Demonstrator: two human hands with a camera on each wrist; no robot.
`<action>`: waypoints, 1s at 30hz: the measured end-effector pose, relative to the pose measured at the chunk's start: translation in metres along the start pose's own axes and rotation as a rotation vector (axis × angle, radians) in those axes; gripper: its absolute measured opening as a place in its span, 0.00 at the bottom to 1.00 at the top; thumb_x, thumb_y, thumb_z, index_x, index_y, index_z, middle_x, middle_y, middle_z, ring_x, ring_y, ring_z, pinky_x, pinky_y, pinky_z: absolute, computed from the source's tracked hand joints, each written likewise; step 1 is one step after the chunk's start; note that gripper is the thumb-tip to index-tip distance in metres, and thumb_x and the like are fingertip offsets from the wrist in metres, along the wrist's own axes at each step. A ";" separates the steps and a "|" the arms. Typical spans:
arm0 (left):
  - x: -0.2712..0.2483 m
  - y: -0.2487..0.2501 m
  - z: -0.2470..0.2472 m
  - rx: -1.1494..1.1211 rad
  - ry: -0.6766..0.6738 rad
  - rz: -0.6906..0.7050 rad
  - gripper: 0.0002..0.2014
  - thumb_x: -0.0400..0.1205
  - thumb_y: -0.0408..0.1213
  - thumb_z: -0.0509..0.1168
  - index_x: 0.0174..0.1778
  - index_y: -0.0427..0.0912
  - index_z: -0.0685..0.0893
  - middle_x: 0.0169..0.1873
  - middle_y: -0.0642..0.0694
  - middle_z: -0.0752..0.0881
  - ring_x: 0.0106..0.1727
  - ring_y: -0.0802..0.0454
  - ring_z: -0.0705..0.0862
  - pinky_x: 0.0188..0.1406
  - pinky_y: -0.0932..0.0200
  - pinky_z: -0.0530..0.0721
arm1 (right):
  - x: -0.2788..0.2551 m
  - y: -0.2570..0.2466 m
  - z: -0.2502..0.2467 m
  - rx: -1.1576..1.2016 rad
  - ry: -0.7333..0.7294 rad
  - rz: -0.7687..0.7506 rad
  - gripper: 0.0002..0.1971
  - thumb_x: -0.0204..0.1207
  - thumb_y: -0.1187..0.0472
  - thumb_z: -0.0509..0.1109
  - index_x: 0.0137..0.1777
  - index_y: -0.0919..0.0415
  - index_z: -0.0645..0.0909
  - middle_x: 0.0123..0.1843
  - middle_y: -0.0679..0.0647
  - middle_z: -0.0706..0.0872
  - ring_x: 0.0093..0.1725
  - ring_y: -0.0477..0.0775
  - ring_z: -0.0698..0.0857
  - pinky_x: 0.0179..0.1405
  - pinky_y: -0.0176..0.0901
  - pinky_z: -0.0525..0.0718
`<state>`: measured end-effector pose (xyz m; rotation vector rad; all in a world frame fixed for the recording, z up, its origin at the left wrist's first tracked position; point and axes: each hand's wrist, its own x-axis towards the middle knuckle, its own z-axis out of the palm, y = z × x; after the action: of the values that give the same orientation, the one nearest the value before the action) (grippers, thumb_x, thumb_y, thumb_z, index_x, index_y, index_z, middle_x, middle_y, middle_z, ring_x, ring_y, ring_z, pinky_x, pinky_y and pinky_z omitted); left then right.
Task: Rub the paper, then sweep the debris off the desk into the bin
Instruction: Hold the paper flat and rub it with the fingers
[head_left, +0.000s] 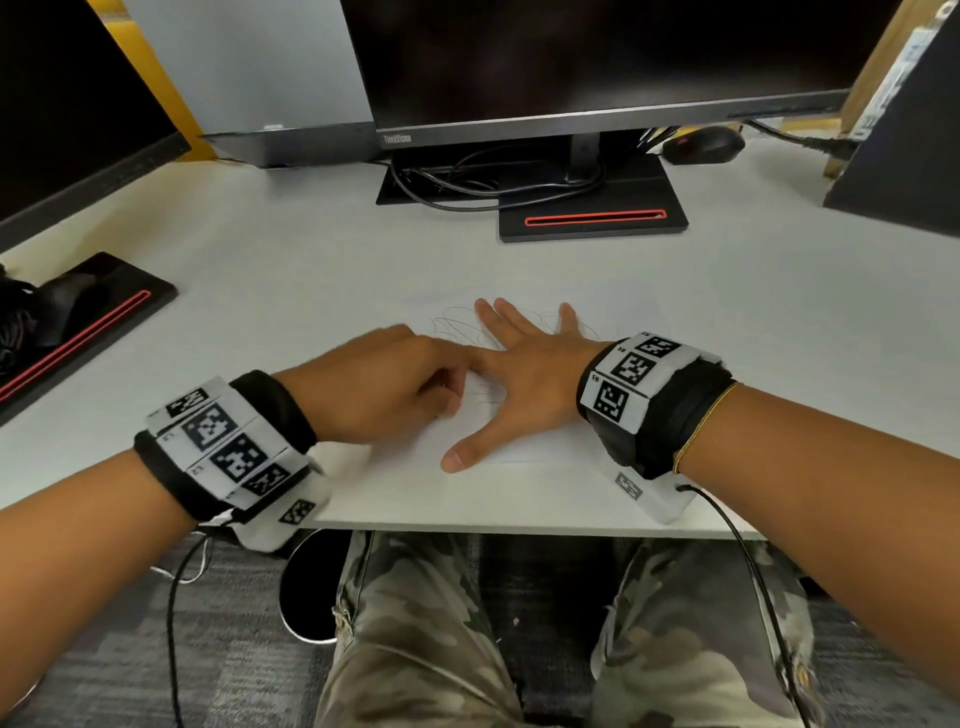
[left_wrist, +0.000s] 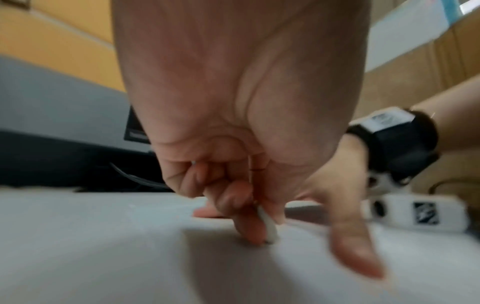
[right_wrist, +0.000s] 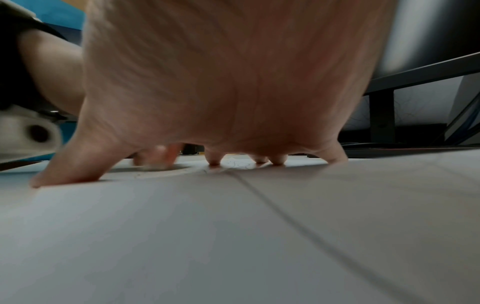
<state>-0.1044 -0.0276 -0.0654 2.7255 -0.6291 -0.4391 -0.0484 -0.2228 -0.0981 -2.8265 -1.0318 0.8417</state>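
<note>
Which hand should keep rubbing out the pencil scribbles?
Left. The left hand already pinches the white eraser with its tip on the paper; the right hand lies flat, fingers spread, pinning the sheet.

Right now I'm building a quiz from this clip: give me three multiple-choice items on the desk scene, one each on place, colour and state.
1. Where does the right hand lie?
A. on the paper
B. on the mouse
C. in the lap

2. What colour is the strip on the monitor stand?
A. blue
B. red
C. green

3. How is the left hand held?
A. flat and spread
B. lifted clear
C. pinching a small white eraser

Key: 1 A, fingers spread flat over the scribbled sheet; 2 B, head view shows it red; 3 C, left wrist view shows the pinch.
</note>
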 end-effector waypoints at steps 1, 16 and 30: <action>-0.002 0.006 0.003 -0.021 -0.054 0.034 0.07 0.86 0.38 0.69 0.44 0.56 0.85 0.33 0.58 0.87 0.38 0.60 0.84 0.38 0.68 0.77 | 0.000 0.000 0.000 -0.001 -0.002 -0.002 0.69 0.54 0.07 0.66 0.89 0.23 0.30 0.92 0.50 0.21 0.90 0.55 0.21 0.80 0.88 0.29; 0.007 0.011 0.004 0.071 0.044 -0.013 0.05 0.86 0.41 0.65 0.45 0.53 0.83 0.32 0.61 0.86 0.35 0.59 0.83 0.38 0.59 0.80 | 0.001 -0.001 0.001 -0.006 -0.002 0.007 0.68 0.54 0.07 0.67 0.90 0.25 0.36 0.92 0.51 0.21 0.90 0.54 0.21 0.80 0.89 0.28; -0.002 -0.004 -0.021 -0.086 0.074 -0.129 0.06 0.85 0.37 0.71 0.45 0.54 0.88 0.38 0.60 0.89 0.40 0.69 0.85 0.41 0.70 0.76 | -0.013 -0.002 -0.014 0.039 -0.037 -0.022 0.65 0.58 0.10 0.70 0.91 0.24 0.38 0.94 0.49 0.27 0.92 0.53 0.27 0.85 0.83 0.31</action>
<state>-0.0971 -0.0187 -0.0472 2.6960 -0.4074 -0.3843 -0.0508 -0.2268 -0.0801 -2.7725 -1.0366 0.9055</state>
